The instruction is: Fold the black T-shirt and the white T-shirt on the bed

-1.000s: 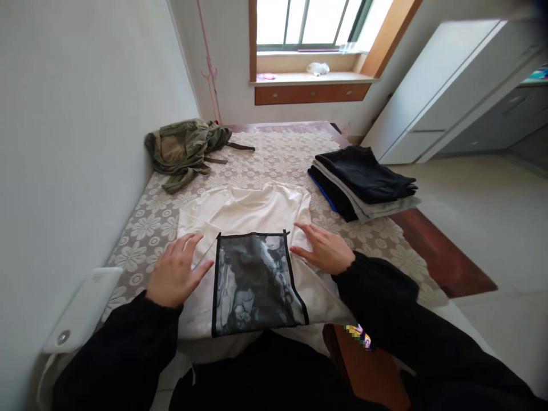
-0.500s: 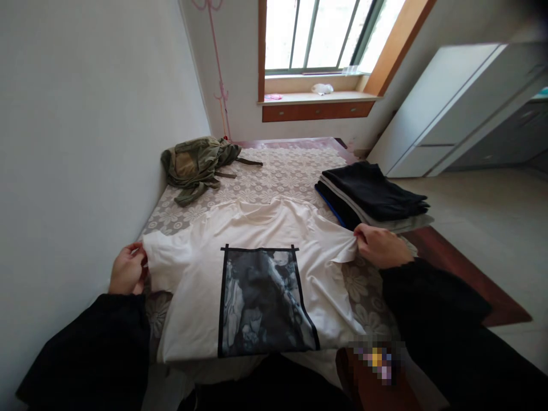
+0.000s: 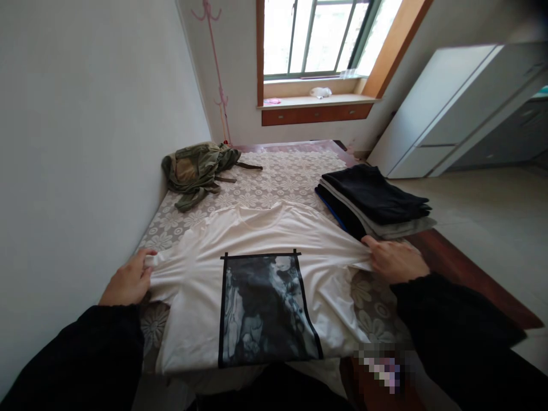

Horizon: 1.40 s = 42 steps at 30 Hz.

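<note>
White T-shirt (image 3: 265, 234) lies flat, front up, on the lace-covered tabletop (image 3: 295, 171), at the near edge. Long axis runs collar to hem, straight away from the person: collar points toward the window (image 3: 317, 34), hem hangs just over the near edge. Black-framed dark print (image 3: 265, 308) sits on the lower front. Sleeves are pulled out sideways, cloth taut with creases running between them.

Left hand (image 3: 128, 279): fingers closed on the tip of the left sleeve, near the wall.
Right hand (image 3: 396, 260): fingers closed on the right sleeve end, just beside the stack of folded dark clothes (image 3: 372, 200).

Crumpled olive garment (image 3: 197, 168) lies at the far left of the tabletop, well apart from the shirt.
</note>
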Motion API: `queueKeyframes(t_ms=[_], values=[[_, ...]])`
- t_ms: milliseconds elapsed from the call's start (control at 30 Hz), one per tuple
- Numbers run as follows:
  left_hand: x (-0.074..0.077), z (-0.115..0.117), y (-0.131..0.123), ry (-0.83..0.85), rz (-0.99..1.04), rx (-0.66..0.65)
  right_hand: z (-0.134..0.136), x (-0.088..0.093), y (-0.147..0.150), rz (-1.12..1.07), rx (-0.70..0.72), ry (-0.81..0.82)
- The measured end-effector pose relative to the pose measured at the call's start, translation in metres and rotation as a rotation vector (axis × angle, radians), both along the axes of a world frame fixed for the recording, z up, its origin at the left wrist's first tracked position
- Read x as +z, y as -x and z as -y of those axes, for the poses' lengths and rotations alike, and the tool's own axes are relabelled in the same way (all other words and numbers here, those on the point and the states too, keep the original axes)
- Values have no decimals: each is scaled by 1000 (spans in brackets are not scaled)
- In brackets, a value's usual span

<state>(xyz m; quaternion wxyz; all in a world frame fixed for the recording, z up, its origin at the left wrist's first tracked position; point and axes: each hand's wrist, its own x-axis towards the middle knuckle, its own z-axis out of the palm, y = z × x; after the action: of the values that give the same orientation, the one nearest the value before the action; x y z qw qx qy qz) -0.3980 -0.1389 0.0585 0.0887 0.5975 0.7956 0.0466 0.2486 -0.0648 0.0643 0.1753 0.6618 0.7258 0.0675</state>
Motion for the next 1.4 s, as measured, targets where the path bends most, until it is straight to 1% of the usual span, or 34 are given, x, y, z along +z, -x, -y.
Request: queueKeyframes(t_ms=[100,167,200,267,333,367,433,500,533,600,733,833,933,1033,1167,1267,1400], values=[[4,2,4,109,-100,-26,4,9,4,20,6,9],[9,-3,-5,109,-141,-78,-3,16,17,-60,90,-40],[13,-10,-14,89,-143,-113,-11,19,26,-120,140,-75],[19,-33,-37,30,-108,-186,-38,23,47,-240,197,-128],[22,-69,-62,-12,-45,-230,-74,20,69,-322,164,-128],[20,-88,-72,-31,-2,-236,-92,17,78,-351,124,-109],[13,-127,-86,-61,22,-228,-125,7,93,-390,59,-80],[3,-157,-90,-94,11,-179,-147,-7,99,-416,31,-81],[-3,-168,-90,-110,4,-152,-154,-13,99,-430,31,-92],[-12,-181,-87,-134,1,-118,-160,-27,97,-478,37,-122],[-24,-189,-84,-144,40,-148,-166,-46,86,-619,17,-197],[-27,-190,-85,-165,71,-162,-174,-56,80,-731,-9,-236],[-28,-189,-84,-191,99,-131,-179,-62,76,-811,13,-244],[-27,-189,-85,-178,137,-144,-179,-67,73,-861,74,-241],[-29,-193,-86,-171,212,-202,-180,-69,73,-920,210,-194],[-32,-198,-83,-229,290,-177,-185,-70,73,-950,281,-135],[-37,-203,-73,-272,421,-129,-195,-70,72,-966,300,-106]])
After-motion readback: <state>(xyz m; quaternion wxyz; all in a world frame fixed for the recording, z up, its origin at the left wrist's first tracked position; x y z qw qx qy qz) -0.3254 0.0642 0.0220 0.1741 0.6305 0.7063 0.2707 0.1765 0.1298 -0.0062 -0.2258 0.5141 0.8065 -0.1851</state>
